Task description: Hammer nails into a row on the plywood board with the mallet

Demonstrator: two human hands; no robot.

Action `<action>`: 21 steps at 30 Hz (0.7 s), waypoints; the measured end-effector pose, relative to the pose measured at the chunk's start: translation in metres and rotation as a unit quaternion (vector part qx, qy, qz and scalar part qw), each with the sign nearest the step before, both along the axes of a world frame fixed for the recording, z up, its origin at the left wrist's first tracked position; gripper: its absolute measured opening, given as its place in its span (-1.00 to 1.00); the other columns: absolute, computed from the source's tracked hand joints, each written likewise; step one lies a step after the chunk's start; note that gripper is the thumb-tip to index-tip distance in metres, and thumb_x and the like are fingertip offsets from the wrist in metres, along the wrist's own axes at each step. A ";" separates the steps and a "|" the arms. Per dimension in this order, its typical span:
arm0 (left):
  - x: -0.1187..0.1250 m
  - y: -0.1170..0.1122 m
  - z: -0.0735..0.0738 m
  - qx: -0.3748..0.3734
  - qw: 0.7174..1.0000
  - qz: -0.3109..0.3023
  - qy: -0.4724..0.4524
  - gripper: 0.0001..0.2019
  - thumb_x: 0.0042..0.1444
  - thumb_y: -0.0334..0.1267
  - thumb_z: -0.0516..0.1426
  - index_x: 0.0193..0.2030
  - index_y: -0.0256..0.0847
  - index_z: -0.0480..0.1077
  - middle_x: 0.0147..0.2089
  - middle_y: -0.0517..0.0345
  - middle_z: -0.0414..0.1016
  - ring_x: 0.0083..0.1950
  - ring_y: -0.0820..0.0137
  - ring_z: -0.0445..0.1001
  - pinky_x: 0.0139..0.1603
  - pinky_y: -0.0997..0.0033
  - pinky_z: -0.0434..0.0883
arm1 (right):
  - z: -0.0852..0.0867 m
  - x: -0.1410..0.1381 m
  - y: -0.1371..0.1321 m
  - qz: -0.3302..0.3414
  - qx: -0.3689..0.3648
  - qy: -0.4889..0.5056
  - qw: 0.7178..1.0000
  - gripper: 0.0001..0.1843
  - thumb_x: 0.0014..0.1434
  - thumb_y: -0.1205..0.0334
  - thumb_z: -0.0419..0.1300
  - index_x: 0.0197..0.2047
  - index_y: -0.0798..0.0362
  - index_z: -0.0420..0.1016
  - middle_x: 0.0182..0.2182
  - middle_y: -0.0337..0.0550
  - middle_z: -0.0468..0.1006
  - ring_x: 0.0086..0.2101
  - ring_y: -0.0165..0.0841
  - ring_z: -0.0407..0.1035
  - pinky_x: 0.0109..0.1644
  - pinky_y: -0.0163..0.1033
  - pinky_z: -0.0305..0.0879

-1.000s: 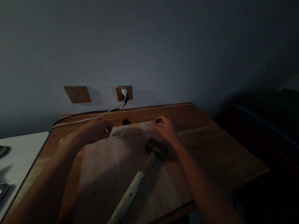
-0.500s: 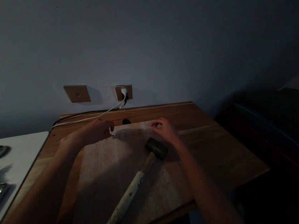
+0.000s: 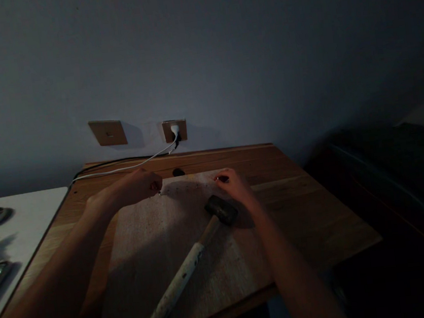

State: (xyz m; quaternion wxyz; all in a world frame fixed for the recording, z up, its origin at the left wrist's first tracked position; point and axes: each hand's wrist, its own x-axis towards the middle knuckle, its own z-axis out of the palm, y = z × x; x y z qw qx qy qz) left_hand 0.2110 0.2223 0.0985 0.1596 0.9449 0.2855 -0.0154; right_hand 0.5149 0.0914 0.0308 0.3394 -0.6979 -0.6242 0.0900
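Observation:
The room is dim. My left hand (image 3: 138, 185) is closed in a pinch at the far left corner of a pale wooden board (image 3: 168, 245), holding something small I cannot make out. My right hand (image 3: 234, 186) is also curled in a pinch at the board's far edge, its fingertips on a tiny dark thing. Just in front of it lies a hammer (image 3: 188, 269), black head near my right wrist, pale handle running toward the near left.
The board lies on a brown wooden table (image 3: 311, 219). A white cable (image 3: 128, 166) runs from a wall socket (image 3: 174, 130) across the table's back edge. A small dark object (image 3: 178, 172) sits behind the board. A white surface (image 3: 20, 226) adjoins on the left.
Both hands have shifted slightly toward the board's far edge. The left hand's pinch came down to the board's corner. The hammer has not moved.

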 end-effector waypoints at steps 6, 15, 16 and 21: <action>-0.001 0.003 -0.006 0.002 1.000 -0.003 -0.013 -0.77 0.00 -0.43 0.08 -0.32 -0.16 0.55 -0.37 0.18 0.59 -0.37 0.42 0.50 -0.28 0.47 0.32 | 0.003 -0.001 -0.001 0.003 -0.010 0.006 1.000 -0.81 0.11 0.44 0.29 -0.24 0.08 0.71 -0.26 -0.01 0.70 -0.23 -0.20 0.57 -0.07 -0.14 0.44; 0.004 -0.003 -0.001 0.018 1.000 -0.002 0.014 -0.77 0.00 -0.44 0.07 -0.32 -0.17 0.55 -0.30 0.14 0.62 -0.29 0.36 0.54 -0.25 0.45 0.35 | 0.009 -0.004 -0.004 -0.005 -0.028 0.014 0.999 -0.85 0.12 0.42 0.33 -0.26 0.06 0.72 -0.29 -0.04 0.72 -0.26 -0.21 0.59 -0.11 -0.17 0.44; 0.004 -0.003 -0.002 0.019 1.000 0.000 0.017 -0.76 -0.01 -0.45 0.07 -0.32 -0.17 0.55 -0.30 0.14 0.62 -0.29 0.35 0.55 -0.26 0.44 0.35 | 0.009 -0.004 -0.004 -0.006 -0.031 0.016 0.999 -0.86 0.12 0.41 0.33 -0.25 0.06 0.72 -0.30 -0.04 0.72 -0.27 -0.21 0.59 -0.12 -0.18 0.44; 0.003 -0.001 -0.005 0.016 1.000 0.010 -0.006 -0.76 -0.05 -0.45 0.10 -0.33 -0.16 0.57 -0.31 0.15 0.63 -0.30 0.37 0.55 -0.28 0.46 0.34 | 0.012 -0.006 -0.006 -0.002 -0.041 0.027 0.999 -0.88 0.14 0.40 0.34 -0.26 0.07 0.72 -0.31 -0.04 0.73 -0.29 -0.24 0.59 -0.14 -0.21 0.44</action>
